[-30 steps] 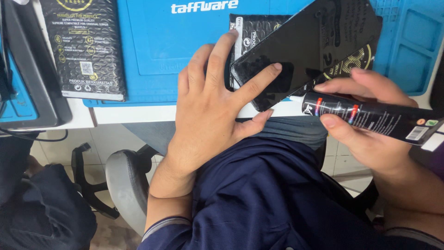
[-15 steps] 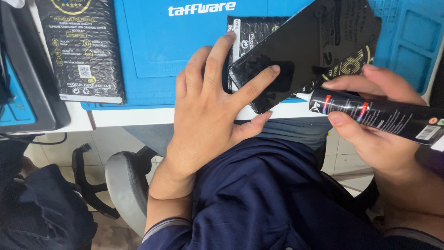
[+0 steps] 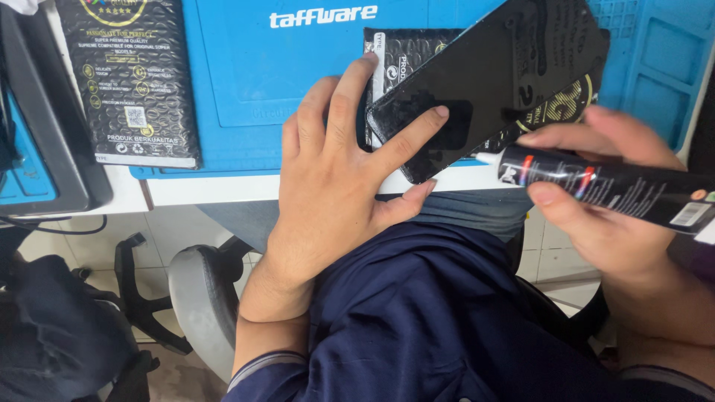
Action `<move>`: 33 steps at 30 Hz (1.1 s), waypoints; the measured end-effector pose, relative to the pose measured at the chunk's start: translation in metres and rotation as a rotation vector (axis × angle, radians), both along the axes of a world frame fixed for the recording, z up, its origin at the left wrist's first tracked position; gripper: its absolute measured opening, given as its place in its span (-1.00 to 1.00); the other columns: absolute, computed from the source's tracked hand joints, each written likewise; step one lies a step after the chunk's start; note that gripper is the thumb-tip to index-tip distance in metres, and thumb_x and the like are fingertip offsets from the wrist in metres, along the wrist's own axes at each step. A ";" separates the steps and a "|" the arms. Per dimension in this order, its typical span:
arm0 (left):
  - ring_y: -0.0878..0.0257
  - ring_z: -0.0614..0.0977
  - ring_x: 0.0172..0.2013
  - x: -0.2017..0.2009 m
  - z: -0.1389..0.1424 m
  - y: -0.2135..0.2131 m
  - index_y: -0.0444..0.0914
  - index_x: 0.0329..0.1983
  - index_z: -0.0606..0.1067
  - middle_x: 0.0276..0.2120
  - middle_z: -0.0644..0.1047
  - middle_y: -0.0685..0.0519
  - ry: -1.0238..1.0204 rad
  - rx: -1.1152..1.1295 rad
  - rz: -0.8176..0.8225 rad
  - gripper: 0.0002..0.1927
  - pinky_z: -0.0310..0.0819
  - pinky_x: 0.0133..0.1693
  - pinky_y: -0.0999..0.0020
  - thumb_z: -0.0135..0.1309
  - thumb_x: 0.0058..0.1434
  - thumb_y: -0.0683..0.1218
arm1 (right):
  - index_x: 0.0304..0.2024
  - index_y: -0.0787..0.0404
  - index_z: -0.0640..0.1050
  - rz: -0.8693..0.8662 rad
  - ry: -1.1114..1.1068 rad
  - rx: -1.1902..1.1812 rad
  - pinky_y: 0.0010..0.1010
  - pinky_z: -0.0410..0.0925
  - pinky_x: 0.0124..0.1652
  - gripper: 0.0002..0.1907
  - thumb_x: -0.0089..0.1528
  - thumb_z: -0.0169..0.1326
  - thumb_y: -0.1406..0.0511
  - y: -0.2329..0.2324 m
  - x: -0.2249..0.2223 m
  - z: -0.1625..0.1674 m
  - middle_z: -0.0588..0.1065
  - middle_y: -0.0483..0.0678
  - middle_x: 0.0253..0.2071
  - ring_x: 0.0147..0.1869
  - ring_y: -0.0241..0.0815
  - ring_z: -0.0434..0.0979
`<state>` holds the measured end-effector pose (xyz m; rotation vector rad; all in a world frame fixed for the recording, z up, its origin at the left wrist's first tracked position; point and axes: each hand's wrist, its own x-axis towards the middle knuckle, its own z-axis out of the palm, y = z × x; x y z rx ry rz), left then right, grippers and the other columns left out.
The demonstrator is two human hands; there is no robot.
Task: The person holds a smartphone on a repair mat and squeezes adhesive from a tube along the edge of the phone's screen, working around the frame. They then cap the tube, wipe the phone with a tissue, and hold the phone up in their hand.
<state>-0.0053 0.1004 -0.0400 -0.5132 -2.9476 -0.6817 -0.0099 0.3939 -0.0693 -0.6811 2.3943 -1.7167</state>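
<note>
**Glue nozzle at the edge of a tilted black panel, with little to stop a slip**

The left hand (image 3: 335, 179) lies spread over the near corner of a flat black panel (image 3: 484, 82), index finger stretched across its dark face and thumb hooked under its near edge. The panel sits tilted, its near corner overhanging the edge of the blue mat (image 3: 253, 82) and the white tabletop (image 3: 223, 190), its far end resting over a black bubble-wrap pouch (image 3: 402, 52). The right hand (image 3: 596, 216) is wrapped around a black glue tube (image 3: 603, 182), thumb on top and fingers below, with the white nozzle touching or just beside the panel's right near edge; which of the two I cannot tell.

What could go wrong, as I judge it:

- The panel is pinned by only one finger and a thumb. Sideways pressure from the nozzle could swing it off the mat towards the lap below.
- A hard squeeze could push out too much adhesive, which might run onto the face of the panel, the fingertip near it, or the dark blue clothing underneath.
- The pouch under the far end makes an uneven bed, so the panel may rock as the nozzle travels and leave a broken bead.

A second black pouch (image 3: 130, 78) lies well apart at the far left, out of harm's way
</note>
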 end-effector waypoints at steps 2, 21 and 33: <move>-0.18 0.31 0.27 -0.002 0.001 0.001 0.20 0.30 0.48 0.36 0.20 -0.19 -0.002 0.005 -0.002 -0.34 0.26 0.20 -0.03 0.34 0.10 0.26 | 0.40 0.27 0.21 0.025 0.000 -0.010 -0.49 0.54 -0.10 -0.29 0.26 0.22 0.45 -0.001 -0.003 0.000 0.55 0.29 0.05 -0.04 -0.12 0.67; -0.18 0.29 0.33 0.005 -0.007 -0.003 0.23 0.37 0.45 0.42 0.17 -0.17 0.003 0.011 -0.002 -0.31 0.23 0.27 -0.03 0.35 0.15 0.26 | 0.42 0.28 0.21 0.004 0.075 0.042 -0.44 0.53 0.01 -0.33 0.33 0.19 0.46 -0.004 -0.004 0.003 0.54 0.27 0.03 0.07 -0.04 0.65; -0.18 0.28 0.32 0.008 -0.012 -0.005 0.21 0.36 0.46 0.42 0.18 -0.16 0.026 -0.017 0.007 -0.34 0.25 0.28 -0.07 0.32 0.17 0.27 | 0.35 0.33 0.23 -0.015 0.029 0.043 -0.51 0.52 -0.19 -0.32 0.24 0.23 0.46 -0.009 -0.003 0.000 0.57 0.26 0.01 -0.07 -0.13 0.68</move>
